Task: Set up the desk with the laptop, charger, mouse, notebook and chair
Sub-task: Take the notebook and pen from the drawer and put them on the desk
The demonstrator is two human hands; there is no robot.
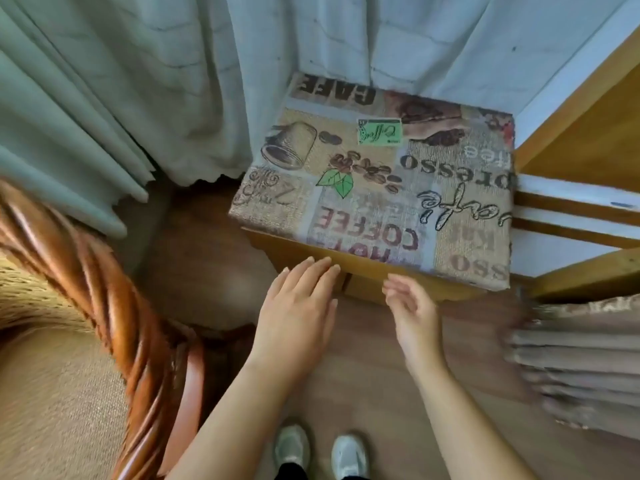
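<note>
Seen from above, a person stands on a brown wood-look floor (363,368) facing a wooden chair (381,188), whose seat is covered by a coffee-themed cushion (346,157) printed with words such as "COFFEE" and "CAFE", beans and a green leaf. The chair sits near the middle of the view, its far edge against pale curtains (138,81) that hang to the floor, its right side just beside the pale wooden frame and white slats of a desk (571,209). Both bare hands are empty and spread: the left hand (298,313) lies palm down, its fingertips (325,265) at the chair's front wooden edge, whether touching it cannot be told; the right hand (412,310) hovers loosely curled just below the same edge, gripping nothing. A wicker armchair (114,317) with a beige seat fills the lower left, and a blurred, ribbed brown fabric (581,368) hangs at the lower right. Two light grey shoes (320,452) show at the bottom edge, between the forearms.
</note>
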